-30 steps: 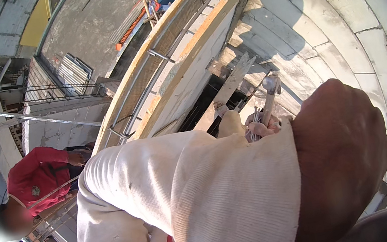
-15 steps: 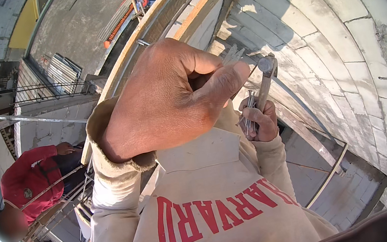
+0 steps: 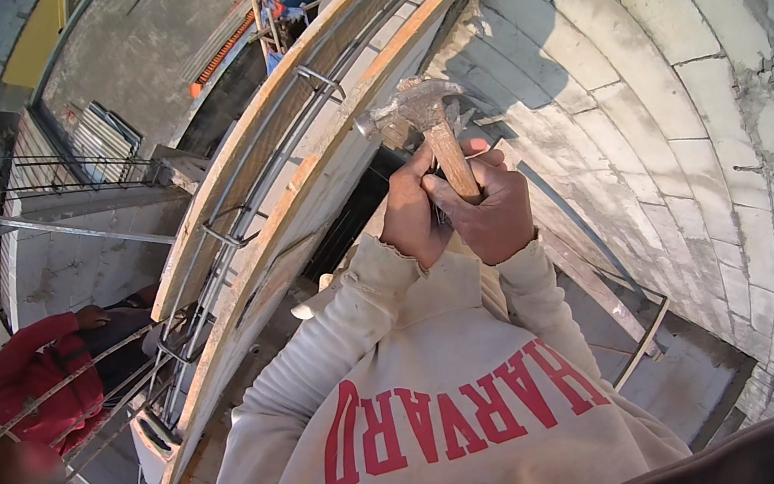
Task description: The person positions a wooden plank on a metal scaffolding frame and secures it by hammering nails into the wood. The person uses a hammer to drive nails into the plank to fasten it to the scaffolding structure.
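In the head view, the left hand (image 3: 411,216), raised apart from the right hand (image 3: 498,212) a moment ago, now meets it. The right grips the hammer (image 3: 441,139); the left's fingers are bent, their hold unclear. The hammer's head sits beyond both hands, striking face turned leftward, handle slanting back into the right hand.

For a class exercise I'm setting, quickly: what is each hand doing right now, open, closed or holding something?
Left hand: cannot tell whether its grip is open or closed.
Right hand: closed, holding a hammer.
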Tool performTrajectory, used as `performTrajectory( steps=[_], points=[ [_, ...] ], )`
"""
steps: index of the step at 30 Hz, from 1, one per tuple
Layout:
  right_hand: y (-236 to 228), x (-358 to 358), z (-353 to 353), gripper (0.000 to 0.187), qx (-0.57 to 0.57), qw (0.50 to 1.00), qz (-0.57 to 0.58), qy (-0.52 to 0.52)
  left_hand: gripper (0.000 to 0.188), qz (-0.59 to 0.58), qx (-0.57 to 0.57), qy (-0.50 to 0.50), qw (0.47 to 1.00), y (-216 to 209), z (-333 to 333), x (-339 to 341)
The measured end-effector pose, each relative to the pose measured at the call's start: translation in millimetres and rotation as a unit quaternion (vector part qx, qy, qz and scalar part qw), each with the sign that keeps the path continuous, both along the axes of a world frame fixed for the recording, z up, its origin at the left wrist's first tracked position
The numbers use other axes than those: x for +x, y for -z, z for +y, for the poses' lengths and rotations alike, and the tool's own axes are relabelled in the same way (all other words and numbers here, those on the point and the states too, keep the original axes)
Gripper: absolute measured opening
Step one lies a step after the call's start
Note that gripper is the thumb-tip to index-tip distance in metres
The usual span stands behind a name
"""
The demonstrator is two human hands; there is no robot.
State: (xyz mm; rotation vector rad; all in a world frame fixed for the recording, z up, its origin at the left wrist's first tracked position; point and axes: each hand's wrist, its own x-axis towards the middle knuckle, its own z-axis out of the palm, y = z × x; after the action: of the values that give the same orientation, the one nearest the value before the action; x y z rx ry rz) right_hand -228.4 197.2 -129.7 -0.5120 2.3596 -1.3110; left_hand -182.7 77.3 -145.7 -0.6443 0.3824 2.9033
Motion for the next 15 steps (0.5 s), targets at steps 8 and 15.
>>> performTrajectory(
  steps=[8, 15],
  points=[
    [-14, 12, -8, 0.016, -0.068, 0.996, 0.009, 0.048, 0.061, 0.138, 0.14, -0.081, 0.977, 46, -14, 13],
    [-24, 13, 5, 0.009, -0.093, 0.989, -0.092, 0.072, 0.065, 0.099, 0.178, -0.092, 0.975, 34, -16, 19]
  ],
)
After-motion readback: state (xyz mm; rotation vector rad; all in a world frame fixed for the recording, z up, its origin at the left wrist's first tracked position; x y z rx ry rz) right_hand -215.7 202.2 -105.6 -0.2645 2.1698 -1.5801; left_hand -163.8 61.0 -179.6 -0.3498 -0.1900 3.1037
